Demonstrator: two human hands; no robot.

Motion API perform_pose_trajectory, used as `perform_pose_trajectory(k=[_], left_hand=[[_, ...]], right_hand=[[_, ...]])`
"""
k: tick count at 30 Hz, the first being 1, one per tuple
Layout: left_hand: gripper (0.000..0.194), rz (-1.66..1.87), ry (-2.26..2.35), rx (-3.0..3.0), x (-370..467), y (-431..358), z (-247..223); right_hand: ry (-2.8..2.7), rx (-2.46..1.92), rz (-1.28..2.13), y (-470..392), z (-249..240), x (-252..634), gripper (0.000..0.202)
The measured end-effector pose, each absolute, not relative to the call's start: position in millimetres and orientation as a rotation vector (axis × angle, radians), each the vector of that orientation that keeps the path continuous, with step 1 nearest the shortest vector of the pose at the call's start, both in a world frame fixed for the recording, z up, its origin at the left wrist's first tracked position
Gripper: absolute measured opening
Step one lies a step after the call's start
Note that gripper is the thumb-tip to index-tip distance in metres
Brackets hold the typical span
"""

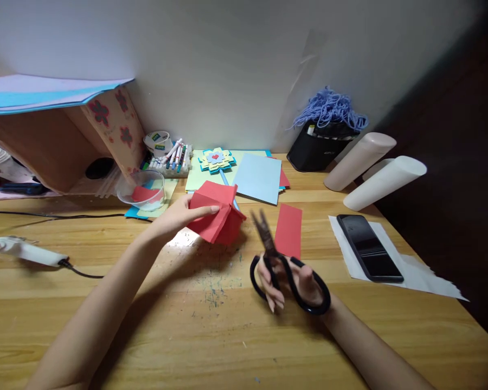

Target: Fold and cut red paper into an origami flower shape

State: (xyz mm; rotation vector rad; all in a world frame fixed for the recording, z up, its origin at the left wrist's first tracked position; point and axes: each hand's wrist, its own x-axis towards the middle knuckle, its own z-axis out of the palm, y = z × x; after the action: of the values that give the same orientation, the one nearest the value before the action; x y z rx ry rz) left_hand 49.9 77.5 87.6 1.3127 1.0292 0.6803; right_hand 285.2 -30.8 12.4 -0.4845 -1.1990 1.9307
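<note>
My left hand [187, 214] grips a folded red paper [217, 216] above the table, thumb on top and the other fingers hidden beneath it. To its right, my right hand [290, 287] has its fingers through the black handles of a pair of scissors [269, 244]. The blades are slightly apart and point up toward the back, not touching the folded paper. Just behind the scissors, a flat red paper strip [288, 230] lies on the wood. A layered paper flower [217, 160] with a blue stem rests behind the folded paper.
Coloured sheets [258, 176] lie at the back. Markers [177, 157] and a clear bowl [141, 190] stand near a cardboard box [117, 124]. At left is a white corded tool [36, 253]. On the right are a phone [369, 248], two white bottles [384, 183] and a black holder [317, 149] with blue yarn.
</note>
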Motion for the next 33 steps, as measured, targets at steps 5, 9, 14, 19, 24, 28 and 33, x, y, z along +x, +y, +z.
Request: perform_pose_trajectory(k=[5, 9, 14, 19, 24, 28, 33], left_hand=[[0.032, 0.117, 0.590, 1.402, 48, 66, 99], [0.029, -0.206, 0.376, 1.402, 68, 55, 90], [0.030, -0.045, 0.619, 1.585, 71, 61, 74], [0.045, 0.298, 0.868, 1.355, 65, 75, 65], [0.034, 0.569, 0.979, 1.109, 74, 81, 53], [0.020, 0.623, 1.232, 1.071, 87, 69, 47], [0.028, 0.202, 0.747, 1.093, 110, 31, 49]], right_hand=[[-1.024, -0.911, 1.187, -11, 23, 291, 0.029], [-1.072, -0.994, 1.427, -11, 19, 293, 0.035], [-1.115, -1.101, 1.489, -16, 21, 286, 0.045], [-1.072, -1.175, 1.245, -12, 23, 283, 0.041], [-0.658, -1.165, 1.090, -8, 18, 286, 0.042], [-0.473, -1.085, 1.113, -6, 20, 290, 0.035], [-0.483, -0.989, 1.146, -7, 23, 287, 0.033]])
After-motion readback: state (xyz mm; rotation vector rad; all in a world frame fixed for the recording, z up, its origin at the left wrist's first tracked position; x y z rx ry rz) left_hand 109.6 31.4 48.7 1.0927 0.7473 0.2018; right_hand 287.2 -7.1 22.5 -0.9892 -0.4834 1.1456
